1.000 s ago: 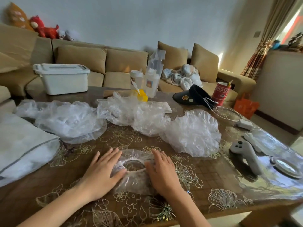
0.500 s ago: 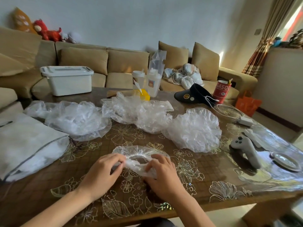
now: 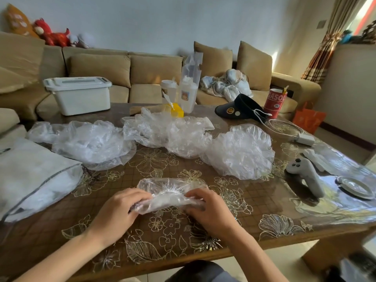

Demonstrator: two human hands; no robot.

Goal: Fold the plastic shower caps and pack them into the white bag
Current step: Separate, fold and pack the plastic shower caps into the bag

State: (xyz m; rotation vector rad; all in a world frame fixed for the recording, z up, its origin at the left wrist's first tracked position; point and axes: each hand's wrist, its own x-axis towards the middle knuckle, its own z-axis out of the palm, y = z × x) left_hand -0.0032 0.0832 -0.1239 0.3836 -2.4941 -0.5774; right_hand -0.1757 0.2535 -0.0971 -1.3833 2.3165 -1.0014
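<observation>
A clear plastic shower cap [image 3: 170, 192] lies folded over on the table in front of me. My left hand [image 3: 120, 211] pinches its left end and my right hand [image 3: 209, 210] grips its right end, fingers curled over the near fold. Several more crumpled clear caps lie behind it: one at the left [image 3: 89, 141], a pile in the middle [image 3: 168, 133] and one at the right [image 3: 240, 151]. The white bag [image 3: 30, 176] with a grey trim lies flat at the table's left edge.
A grey controller [image 3: 307, 176] and a small plate [image 3: 355, 187] sit at the right. Behind the caps stand a white lidded box [image 3: 79, 94], bottles [image 3: 188, 92], a yellow item [image 3: 176, 111], a black visor [image 3: 240, 107] and a red can [image 3: 275, 100]. A sofa lies beyond.
My hands went from pressing the cap flat to lifting its near edge and folding it away from me. The cap is now a narrower folded strip.
</observation>
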